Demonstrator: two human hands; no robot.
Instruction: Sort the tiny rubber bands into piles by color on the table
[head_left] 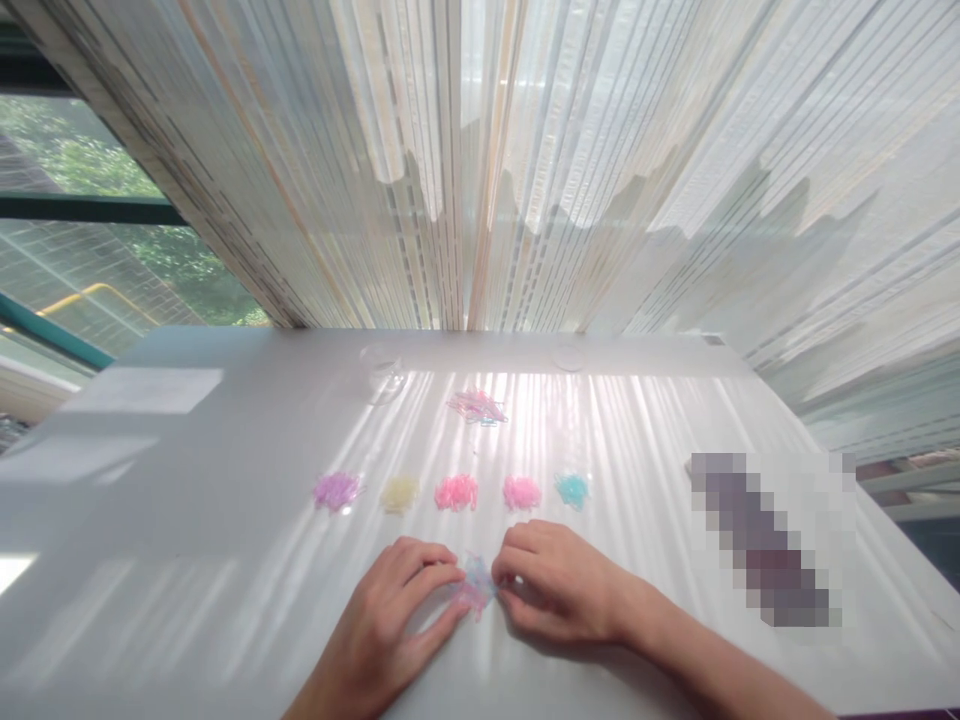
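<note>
A small loose pile of thin pastel plastic pieces (477, 585), mixed pink, blue and lilac, lies on the white table between my hands. My left hand (394, 610) rests at the pile's left edge, its thumb and index finger a little apart and touching the outer pieces. At the right edge, my right hand (559, 585) has its thumb and fingertips pinched together; whatever they grip is too small to make out. Beyond my hands runs a row of sorted heaps: purple (337, 491), pale yellow (399, 494), coral pink (456, 492), light pink (521, 491) and turquoise (573, 490).
Farther back lies a heap of longer, thin pink and blue pieces (480, 406). A clear round container (382, 375) stands behind on the left, with a faint clear disc (568, 358) on the right. A pixelated dark object (765, 545) is at the right. Striped curtains (465, 180) border the table's back.
</note>
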